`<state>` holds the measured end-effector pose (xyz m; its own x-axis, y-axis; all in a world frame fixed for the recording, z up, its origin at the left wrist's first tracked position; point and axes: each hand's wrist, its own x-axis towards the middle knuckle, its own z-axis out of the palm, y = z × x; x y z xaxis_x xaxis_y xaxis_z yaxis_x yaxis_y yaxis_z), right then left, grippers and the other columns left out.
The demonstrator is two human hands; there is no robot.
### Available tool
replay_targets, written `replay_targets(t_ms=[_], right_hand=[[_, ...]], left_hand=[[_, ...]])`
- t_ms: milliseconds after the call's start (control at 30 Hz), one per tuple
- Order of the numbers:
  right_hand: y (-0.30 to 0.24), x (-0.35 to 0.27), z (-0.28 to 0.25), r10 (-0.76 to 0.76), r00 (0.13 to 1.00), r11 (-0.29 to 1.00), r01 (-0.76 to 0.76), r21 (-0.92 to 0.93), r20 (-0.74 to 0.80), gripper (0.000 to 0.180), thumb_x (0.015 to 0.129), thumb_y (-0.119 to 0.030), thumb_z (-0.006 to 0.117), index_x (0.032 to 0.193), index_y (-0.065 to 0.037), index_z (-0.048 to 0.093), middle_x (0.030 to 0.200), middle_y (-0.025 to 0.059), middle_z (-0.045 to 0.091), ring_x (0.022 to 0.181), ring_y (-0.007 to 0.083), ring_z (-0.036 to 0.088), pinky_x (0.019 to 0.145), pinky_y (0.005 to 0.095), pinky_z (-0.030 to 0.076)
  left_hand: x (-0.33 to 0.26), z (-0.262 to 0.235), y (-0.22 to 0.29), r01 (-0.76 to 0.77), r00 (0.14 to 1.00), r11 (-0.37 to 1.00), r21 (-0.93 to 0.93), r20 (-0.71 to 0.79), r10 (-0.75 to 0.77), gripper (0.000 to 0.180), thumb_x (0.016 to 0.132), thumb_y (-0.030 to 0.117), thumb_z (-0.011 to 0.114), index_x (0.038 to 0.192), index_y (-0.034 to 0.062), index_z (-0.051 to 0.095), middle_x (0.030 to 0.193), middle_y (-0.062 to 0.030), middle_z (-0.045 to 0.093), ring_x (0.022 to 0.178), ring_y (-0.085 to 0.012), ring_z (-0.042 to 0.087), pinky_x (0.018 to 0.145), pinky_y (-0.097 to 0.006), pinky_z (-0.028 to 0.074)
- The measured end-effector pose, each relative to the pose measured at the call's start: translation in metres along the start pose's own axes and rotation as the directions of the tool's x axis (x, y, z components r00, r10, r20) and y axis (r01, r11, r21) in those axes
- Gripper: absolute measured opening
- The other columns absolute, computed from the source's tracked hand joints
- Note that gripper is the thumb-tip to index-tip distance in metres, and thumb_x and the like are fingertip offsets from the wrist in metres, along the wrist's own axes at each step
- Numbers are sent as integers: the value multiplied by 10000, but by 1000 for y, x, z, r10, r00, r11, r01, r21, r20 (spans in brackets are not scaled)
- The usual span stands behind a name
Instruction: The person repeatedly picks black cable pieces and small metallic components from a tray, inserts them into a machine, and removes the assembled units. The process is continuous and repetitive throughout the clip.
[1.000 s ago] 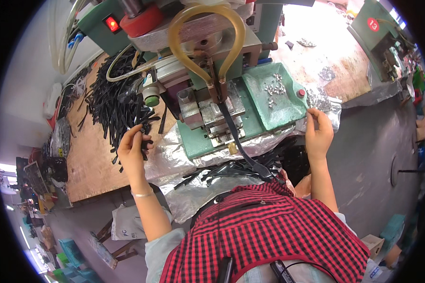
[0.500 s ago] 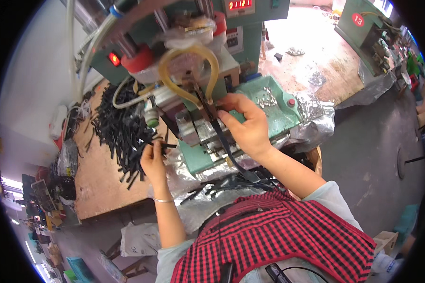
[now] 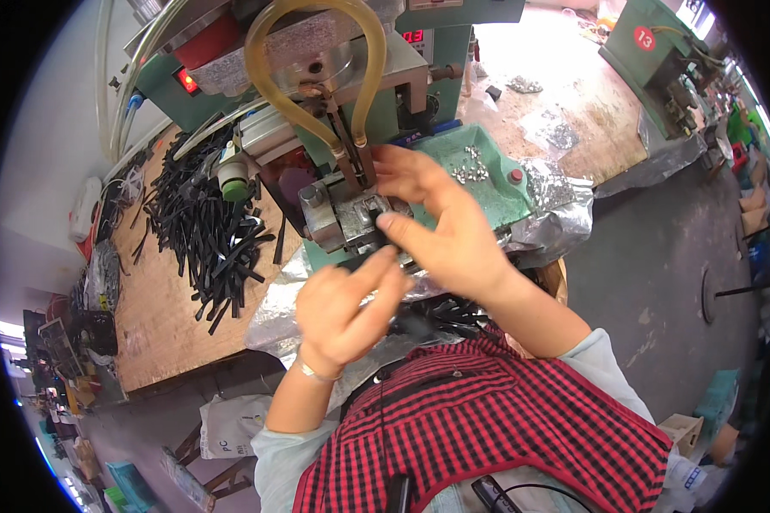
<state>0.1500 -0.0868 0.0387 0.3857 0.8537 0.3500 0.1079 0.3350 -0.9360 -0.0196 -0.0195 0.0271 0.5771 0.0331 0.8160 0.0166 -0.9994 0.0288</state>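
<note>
My left hand (image 3: 346, 312), slightly blurred, is in front of the green press, its fingers pinched on a short black strip (image 3: 379, 242) at the metal fixture (image 3: 346, 214). My right hand (image 3: 453, 231) comes in from the right with thumb and fingers apart. Its thumb tip is beside the strip's upper part, and its fingers reach behind the narrow metal guide (image 3: 351, 150), where their tips are partly hidden. A yellowish hose (image 3: 259, 60) loops above the guide. Below my hands, more black strips (image 3: 449, 316) lie on silvery sheeting, partly blurred.
A heap of black strips (image 3: 205, 231) covers part of the wooden table at left. A green tray (image 3: 488, 201) with small metal pieces sits to the right, beside silvery plastic (image 3: 556, 222). A green-capped cylinder (image 3: 233, 184) juts from the press. Another green machine (image 3: 650, 51) stands far right.
My left hand has moved from beside the heap rightward to the fixture, bringing a black strip. My right hand's thumb and fingers have parted; the strip hanging below the guide is gone from there.
</note>
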Motion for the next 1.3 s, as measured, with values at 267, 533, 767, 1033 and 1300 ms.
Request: replay_targets(t_ms=[267, 533, 767, 1033, 1300], right_hand=[[98, -6, -121, -128, 854, 855, -163, -492, -504, 383, 904, -22, 678, 1284, -69, 673, 1249, 143, 713, 1180, 274, 673, 1044, 372, 498], [98, -38, -103, -88, 968, 487, -164, -858, -235, 125, 806, -156, 795, 897, -81, 752, 974, 111, 686, 981, 357, 644, 880, 456, 520], [104, -38, -95, -152, 958, 467, -147, -872, -243, 122, 824, -118, 764, 915, -71, 698, 890, 112, 705, 887, 334, 682, 805, 455, 534], [96, -32, -101, -350, 908, 566, 11, -825, -229, 142, 930, -27, 712, 1057, -61, 764, 950, 103, 744, 898, 278, 700, 818, 389, 534], [101, -31, -88, -303, 900, 646, -46, -762, -312, 107, 900, -8, 725, 990, -54, 760, 925, 110, 742, 867, 279, 700, 793, 371, 538]], left_hand=[[-8, 38, -14, -93, 990, 996, -10, -108, 92, 270, 765, 148, 911, 977, 92, 754, 1037, -116, 773, 576, -116, 592, 477, -259, 409], [-14, 39, -11, -3, 993, 999, -45, -119, -2, 321, 777, 110, 894, 1065, 82, 755, 1101, -111, 775, 626, -147, 654, 510, -275, 452], [-59, 3, 32, 297, 954, 953, -52, -20, -298, 472, 802, 29, 838, 1248, 48, 685, 1265, -141, 755, 798, -214, 724, 654, -314, 530], [-62, -48, -74, 657, 738, 666, 353, -124, -663, 151, 825, 62, 800, 963, 32, 746, 985, -101, 698, 948, -305, 652, 840, -418, 508], [-148, 52, -154, 435, 586, 349, 830, 34, -810, 108, 814, 160, 685, 825, 67, 739, 899, -109, 693, 885, -314, 672, 757, -461, 493]])
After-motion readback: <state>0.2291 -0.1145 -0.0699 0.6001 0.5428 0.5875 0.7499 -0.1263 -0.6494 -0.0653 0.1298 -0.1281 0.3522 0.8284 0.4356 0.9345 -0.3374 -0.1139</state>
